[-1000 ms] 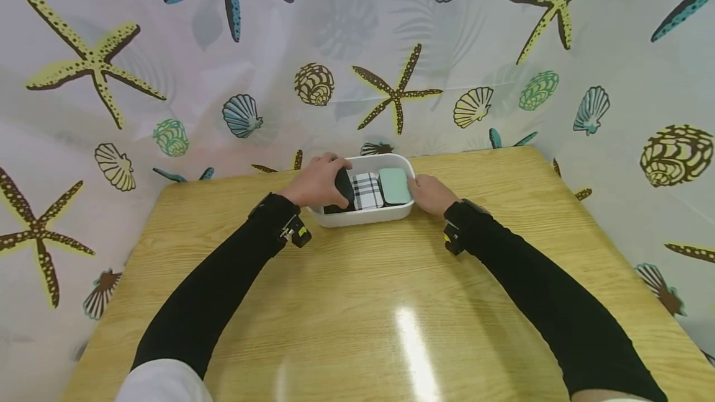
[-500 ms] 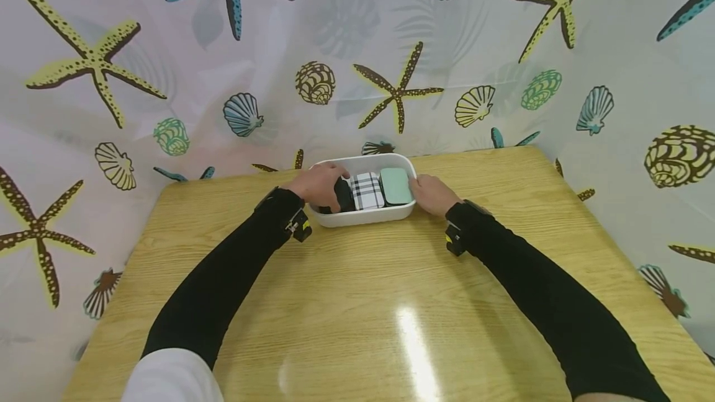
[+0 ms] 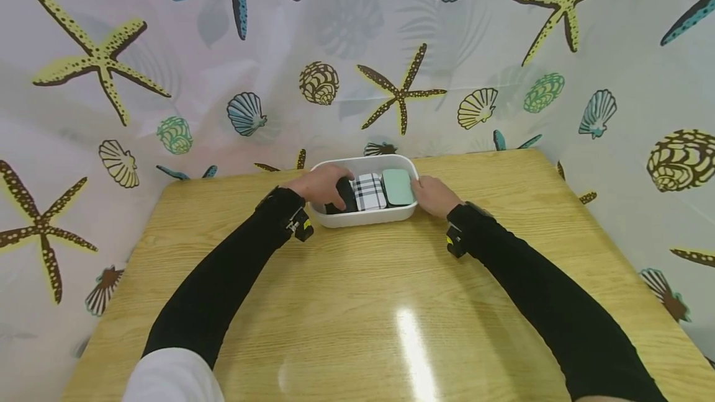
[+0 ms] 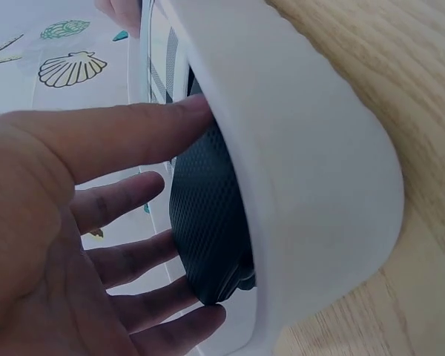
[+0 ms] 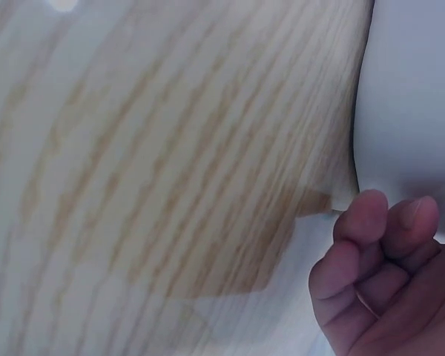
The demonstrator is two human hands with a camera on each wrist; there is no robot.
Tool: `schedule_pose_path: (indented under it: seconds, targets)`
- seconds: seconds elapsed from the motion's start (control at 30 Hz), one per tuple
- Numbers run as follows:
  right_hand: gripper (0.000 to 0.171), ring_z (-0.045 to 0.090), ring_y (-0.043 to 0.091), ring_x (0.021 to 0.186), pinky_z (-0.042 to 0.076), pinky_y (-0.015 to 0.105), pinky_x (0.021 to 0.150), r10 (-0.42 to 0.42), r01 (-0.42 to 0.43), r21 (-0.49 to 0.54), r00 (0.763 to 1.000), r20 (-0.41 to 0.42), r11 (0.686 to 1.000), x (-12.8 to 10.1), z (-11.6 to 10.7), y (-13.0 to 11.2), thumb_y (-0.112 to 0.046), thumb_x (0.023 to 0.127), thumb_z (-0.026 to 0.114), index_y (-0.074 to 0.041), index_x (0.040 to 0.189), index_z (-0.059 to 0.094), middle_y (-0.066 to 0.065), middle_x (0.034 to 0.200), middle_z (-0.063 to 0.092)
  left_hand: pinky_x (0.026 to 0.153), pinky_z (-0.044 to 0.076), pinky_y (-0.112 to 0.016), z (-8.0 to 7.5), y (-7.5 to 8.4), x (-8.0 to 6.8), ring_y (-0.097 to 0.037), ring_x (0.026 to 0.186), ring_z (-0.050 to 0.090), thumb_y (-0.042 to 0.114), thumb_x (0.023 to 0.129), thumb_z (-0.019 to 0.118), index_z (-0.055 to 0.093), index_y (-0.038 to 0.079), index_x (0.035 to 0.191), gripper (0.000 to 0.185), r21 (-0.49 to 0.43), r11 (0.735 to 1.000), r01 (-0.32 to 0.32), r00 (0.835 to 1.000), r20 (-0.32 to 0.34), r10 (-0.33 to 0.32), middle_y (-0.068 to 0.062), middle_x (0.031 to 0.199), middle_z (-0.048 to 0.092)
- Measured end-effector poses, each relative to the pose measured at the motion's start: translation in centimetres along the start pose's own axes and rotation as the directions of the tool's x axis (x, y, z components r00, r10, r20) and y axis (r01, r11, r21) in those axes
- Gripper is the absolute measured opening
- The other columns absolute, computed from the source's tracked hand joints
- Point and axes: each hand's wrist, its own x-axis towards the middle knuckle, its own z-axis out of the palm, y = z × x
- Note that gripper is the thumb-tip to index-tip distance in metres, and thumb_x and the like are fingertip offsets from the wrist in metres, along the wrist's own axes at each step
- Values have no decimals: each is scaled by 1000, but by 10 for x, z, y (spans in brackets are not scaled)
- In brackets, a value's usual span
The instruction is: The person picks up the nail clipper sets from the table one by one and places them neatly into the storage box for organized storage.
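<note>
White plastic forms the tub [image 3: 365, 217] that sits between my hands at the far middle of the counter [image 3: 363, 303], close to the back edge and the shell-print curtain [image 3: 357, 48]. My left hand [image 3: 321, 183] reaches over the tub's left end, fingers [image 4: 126, 200] nearly straight and laid against the black case [image 3: 342, 196], which stands on edge at the left inside wall. My right hand [image 3: 434, 195] rests against the tub's right end from outside, fingers [image 5: 371, 245] loosely curled and holding nothing. Three things stand side by side in the tub: one black case, one plaid case [image 3: 368, 192], one mint-green case [image 3: 398, 187]. Bare wood stretches wide toward me and to both sides.
</note>
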Motion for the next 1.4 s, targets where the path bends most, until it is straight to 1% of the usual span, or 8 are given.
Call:
schedule_pose_path:
  seconds: [0.23, 0.47, 0.63, 0.73, 0.8, 0.9, 1.1, 1.4]
  targets:
    - [51, 48, 19, 60, 40, 32, 59, 4, -5, -14, 1000, -5, 1000, 1, 1, 2, -33, 109, 21, 3, 107, 58, 10, 79, 50, 110, 42, -41, 2, 2, 1, -29, 138, 46, 12, 87, 78, 48, 8, 149, 69, 12, 1000, -5, 1000, -2, 5, -12, 152, 49]
    - [51, 48, 18, 56, 41, 32, 56, 8, -8, -1, 1000, 0, 1000, 1, 2, 1, -32, 109, 21, 3, 110, 57, 9, 76, 50, 111, 40, -41, 7, 0, -2, -28, 143, 42, 11, 89, 76, 41, 7, 153, 73, -68, 998, -17, 1000, 7, 17, -12, 157, 42]
    - [52, 47, 18, 56, 40, 31, 56, -1, 1, -11, 1000, -2, 1000, 1, 3, 0, -32, 108, 20, 4, 111, 57, 8, 74, 50, 116, 35, -43, 13, -2, -11, -28, 146, 37, 21, 93, 72, 36, 8, 156, 74, -95, 995, 7, 997, -75, -14, -12, 159, 39]
    - [52, 48, 18, 55, 40, 31, 55, 5, -5, -3, 1000, -1, 1000, 2, 4, 1, -33, 108, 20, 4, 111, 57, 8, 74, 50, 116, 35, -47, 18, -3, -20, -34, 145, 37, 23, 97, 65, 39, 6, 153, 64, -42, 996, 74, 964, -254, -83, -16, 156, 42]
    - [52, 48, 18, 56, 41, 32, 55, 10, -10, 6, 1000, -2, 1000, 2, 5, 1, -33, 108, 20, 3, 111, 57, 9, 76, 50, 113, 38, -49, 22, -7, -25, -38, 141, 42, 23, 99, 61, 42, 3, 151, 59, -11, 987, 158, 912, -381, -150, -19, 151, 47]
    - [52, 49, 19, 57, 41, 32, 56, 20, -20, 11, 1000, -10, 1000, 2, 4, 2, -34, 108, 21, 3, 110, 57, 10, 77, 51, 102, 47, -51, 30, -15, -30, -40, 127, 55, 21, 100, 55, 43, -4, 147, 54, 2, 959, 284, 855, -454, -252, -24, 138, 56]
    - [51, 48, 20, 61, 41, 33, 60, 16, -16, 2, 1000, -9, 1000, 2, 4, 2, -34, 109, 20, 3, 107, 57, 11, 79, 50, 77, 57, -49, 50, -31, -28, -36, 99, 68, 17, 100, 49, 35, -7, 149, 57, 38, 918, 396, 836, -428, -343, -27, 116, 66]
    - [50, 51, 24, 70, 41, 34, 65, 6, -6, -42, 1000, -23, 999, 9, 2, 2, -31, 109, 20, 3, 105, 56, 13, 84, 51, 78, 57, -51, 61, -36, -14, -38, 101, 67, 18, 100, 51, 38, -6, 150, 57, 102, 895, 435, 779, -540, -317, -26, 113, 67]
